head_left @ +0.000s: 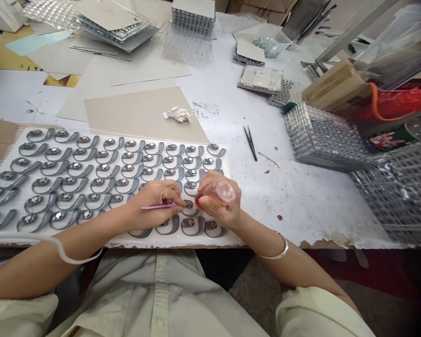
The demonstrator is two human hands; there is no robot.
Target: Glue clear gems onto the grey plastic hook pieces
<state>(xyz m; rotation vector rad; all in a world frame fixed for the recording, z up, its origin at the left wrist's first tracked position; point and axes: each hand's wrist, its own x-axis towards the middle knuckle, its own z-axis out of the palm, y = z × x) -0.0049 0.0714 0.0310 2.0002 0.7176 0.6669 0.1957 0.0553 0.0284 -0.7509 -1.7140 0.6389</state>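
Gluing is the step in hand, as far as I can judge. My left hand (154, 202) is closed in a pen-like pinch on a thin pink tool (160, 206), whose tip lies at the round setting of one grey ornament (188, 204). My right hand (221, 208) is wrapped firmly round a small bottle (217, 193) of pinkish liquid, tipped on its side so the red nozzle points at that same piece, just beside the tool's tip. I cannot tell whether the nozzle actually touches the setting. The piece sits near the right end of the white board (196, 239), among the front rows of curved grey ornaments, and my fingers cover parts of its neighbours. I think the next move calls for a very light squeeze and a steady left wrist, so that only a small drop lands in the setting and none runs onto the grey tail. Both hands would then need to shift together to an adjoining piece without brushing the rows. Black tweezers (250, 142) and a crumpled tissue (177, 114) lie on the table beyond the board, well apart from my hands.
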